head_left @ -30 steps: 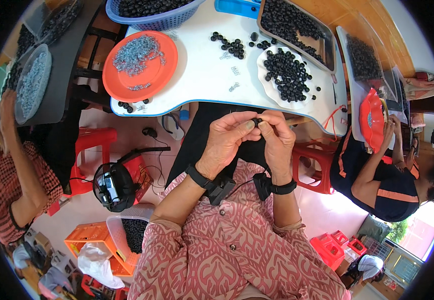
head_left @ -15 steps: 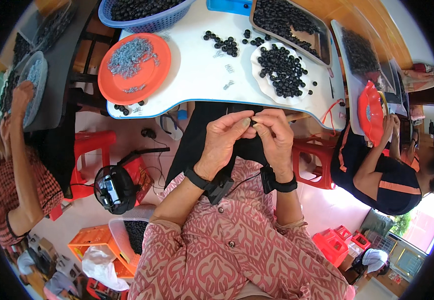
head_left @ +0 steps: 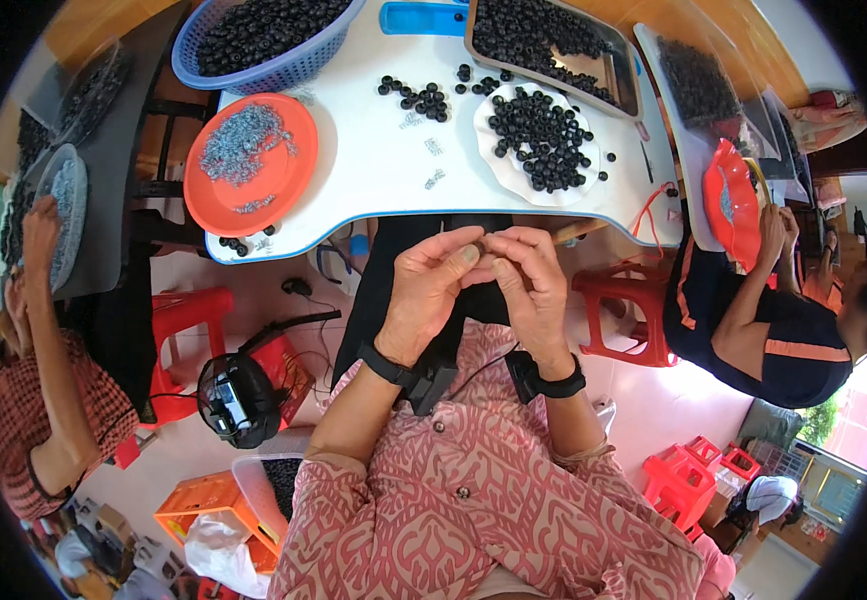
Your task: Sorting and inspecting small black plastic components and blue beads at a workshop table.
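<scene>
My left hand [head_left: 432, 288] and my right hand [head_left: 528, 290] meet in front of the table's near edge, fingertips pinched together. Between them shows a sliver of a small dark piece [head_left: 481, 246], mostly hidden by the fingers. Beyond my hands, a white wavy-rimmed plate [head_left: 485, 138] holds many small black round parts [head_left: 544, 135]. To the left, an orange-red plate [head_left: 292, 165] carries a heap of small shiny metal pieces [head_left: 244, 145]. More black parts [head_left: 424, 100] and a few metal pieces [head_left: 435, 146] lie loose on the white table [head_left: 374, 180].
A blue basket [head_left: 294, 70] and a metal tray [head_left: 631, 95], both with black parts, stand at the back beside a blue container [head_left: 424, 18]. Red stools [head_left: 626, 310] flank my legs. Co-workers sit left [head_left: 54, 400] and right [head_left: 784, 340]. A black fan-like device [head_left: 239, 400] is left.
The view has shifted slightly, so the table sits further left and lower on its left side. My hands remain pinched together; the dark piece between them shows less clearly.
</scene>
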Tool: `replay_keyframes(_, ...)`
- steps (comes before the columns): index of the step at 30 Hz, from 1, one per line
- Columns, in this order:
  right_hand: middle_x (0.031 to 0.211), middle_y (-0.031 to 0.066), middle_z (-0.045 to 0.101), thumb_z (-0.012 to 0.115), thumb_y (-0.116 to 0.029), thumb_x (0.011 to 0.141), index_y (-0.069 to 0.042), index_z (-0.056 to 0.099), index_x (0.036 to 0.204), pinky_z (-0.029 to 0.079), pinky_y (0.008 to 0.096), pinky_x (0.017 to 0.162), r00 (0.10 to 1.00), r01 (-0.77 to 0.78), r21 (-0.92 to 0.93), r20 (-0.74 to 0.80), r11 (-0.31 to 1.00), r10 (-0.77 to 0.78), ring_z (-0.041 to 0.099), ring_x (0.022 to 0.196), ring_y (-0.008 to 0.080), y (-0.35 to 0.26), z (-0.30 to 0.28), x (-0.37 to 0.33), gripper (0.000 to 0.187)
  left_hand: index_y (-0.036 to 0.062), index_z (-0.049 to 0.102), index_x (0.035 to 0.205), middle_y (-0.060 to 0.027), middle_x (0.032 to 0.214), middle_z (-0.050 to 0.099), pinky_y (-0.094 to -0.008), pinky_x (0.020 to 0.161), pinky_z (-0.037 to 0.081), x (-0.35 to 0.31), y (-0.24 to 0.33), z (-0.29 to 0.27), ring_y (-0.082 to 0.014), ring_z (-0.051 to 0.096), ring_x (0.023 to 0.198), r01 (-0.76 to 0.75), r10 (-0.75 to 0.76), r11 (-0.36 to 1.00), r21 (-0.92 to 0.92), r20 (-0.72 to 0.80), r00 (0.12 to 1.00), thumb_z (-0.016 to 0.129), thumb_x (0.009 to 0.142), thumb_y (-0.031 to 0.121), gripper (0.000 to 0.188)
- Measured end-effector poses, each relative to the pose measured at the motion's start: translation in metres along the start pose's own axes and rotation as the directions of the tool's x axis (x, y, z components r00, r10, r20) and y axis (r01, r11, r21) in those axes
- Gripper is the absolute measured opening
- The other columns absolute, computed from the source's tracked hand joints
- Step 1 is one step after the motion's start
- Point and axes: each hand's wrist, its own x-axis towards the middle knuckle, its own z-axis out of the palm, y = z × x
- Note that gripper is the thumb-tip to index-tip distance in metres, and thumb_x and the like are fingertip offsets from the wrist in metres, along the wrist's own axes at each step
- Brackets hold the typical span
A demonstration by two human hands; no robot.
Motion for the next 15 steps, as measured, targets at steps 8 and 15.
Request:
replay_keyframes(8,0.108,0.0063,0.055,0.056,-0.002,0.094,0.001,0.064,0.105,0.049,0.0218,0.078,0.983,-0.142,0.32,-0.066,0.937,0.172,0.058,0.093,0.011,-0.01,0.002,-0.003,0.014,-0.0039,0.06,0.117,-0.0154,0.105,0.067,-0.0383,0.082,0.059,0.0,-0.001,-0.001,-0.0216,0.068,0.091,0.015,-0.01,0.999,-0.052,0.098,0.995,0.056,0.093,0.002,0.024)
replay_keyframes(15,0.105,0.0038,0.056,0.057,-0.005,0.095,0.0,0.065,0.102,0.049,0.0201,0.071,0.954,-0.219,0.392,-0.106,0.893,0.281,0.058,0.085,0.0076,-0.002,0.002,-0.012,0.012,-0.005,0.06,0.113,-0.015,0.101,0.067,-0.0362,0.079,0.06,-0.002,0.002,0.007,-0.0159,0.067,0.082,0.054,-0.045,0.994,-0.097,0.092,0.995,0.056,0.095,0.006,0.022)
